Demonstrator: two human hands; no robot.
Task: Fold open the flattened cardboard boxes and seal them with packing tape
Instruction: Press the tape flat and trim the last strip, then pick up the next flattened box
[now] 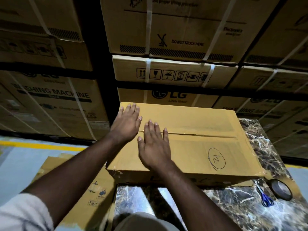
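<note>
A closed brown cardboard box (pixel 200 144) lies on a dark marble table (pixel 233 207), with a circled "12" written on its top and clear tape along the centre seam. My left hand (pixel 127 121) presses flat on the box's far left corner, fingers straight. Beside it, my right hand (pixel 154 144) lies flat across the left end of the taped seam. A roll of packing tape (pixel 281 189) sits at the table's right, just in front of the box.
Blue-handled scissors (pixel 265 196) lie next to the tape roll. Flattened cardboard boxes (pixel 80 189) rest on the floor left of the table. Tall stacks of strapped washing machine cartons (pixel 175 39) wall in the far side. A yellow floor line (pixel 41 145) runs at left.
</note>
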